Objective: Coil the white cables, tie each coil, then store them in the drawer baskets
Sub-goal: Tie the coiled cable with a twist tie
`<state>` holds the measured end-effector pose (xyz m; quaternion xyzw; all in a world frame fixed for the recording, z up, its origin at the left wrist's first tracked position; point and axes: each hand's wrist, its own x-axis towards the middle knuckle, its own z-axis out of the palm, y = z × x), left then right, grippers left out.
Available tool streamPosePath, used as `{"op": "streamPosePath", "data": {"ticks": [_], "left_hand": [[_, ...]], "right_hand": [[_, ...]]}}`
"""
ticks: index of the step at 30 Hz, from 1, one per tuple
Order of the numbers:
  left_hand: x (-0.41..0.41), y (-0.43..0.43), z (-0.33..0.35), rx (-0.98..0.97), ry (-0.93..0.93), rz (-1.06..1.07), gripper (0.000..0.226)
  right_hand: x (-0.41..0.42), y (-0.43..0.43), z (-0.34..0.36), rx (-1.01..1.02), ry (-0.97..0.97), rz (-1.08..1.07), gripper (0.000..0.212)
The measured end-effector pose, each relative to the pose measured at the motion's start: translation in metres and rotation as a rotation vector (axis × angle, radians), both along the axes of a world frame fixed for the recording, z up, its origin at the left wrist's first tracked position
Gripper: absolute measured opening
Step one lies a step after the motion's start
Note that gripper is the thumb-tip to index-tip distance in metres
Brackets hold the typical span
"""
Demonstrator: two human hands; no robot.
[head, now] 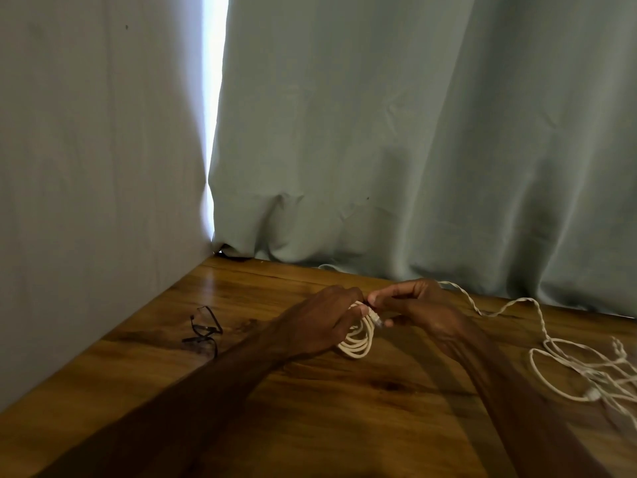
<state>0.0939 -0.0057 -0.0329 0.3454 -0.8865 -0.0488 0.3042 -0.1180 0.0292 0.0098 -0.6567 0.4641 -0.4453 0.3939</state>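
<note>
Between both hands (pixel 319 326) (pixel 418 308), the white coil (pixel 360 339) hangs upright, lengthwise vertical.

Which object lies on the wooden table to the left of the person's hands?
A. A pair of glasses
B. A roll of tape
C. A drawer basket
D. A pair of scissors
A: a dark-framed pair of glasses lies on the table, left of the left hand, which holds the coiled white cable.
</note>
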Motion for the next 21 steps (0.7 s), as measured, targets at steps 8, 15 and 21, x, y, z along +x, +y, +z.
{"op": "streamPosePath", "data": {"ticks": [8,15,21], "left_hand": [[0.002,0.000,0.000,-0.002,0.185,-0.017,0.028],[-0.017,0.024,0.007,0.370,0.556,-0.079,0.025],[-0.062,0.065,0.008,0.506,0.475,-0.148,0.037]], "right_hand": [[0.015,0.010,-0.004,-0.090,-0.035,-0.052,0.019],[-0.003,0.049,-0.009,0.125,-0.005,-0.002,0.018],[-0.064,0.104,-0.007,0.215,0.083,-0.247,0.022]]}}
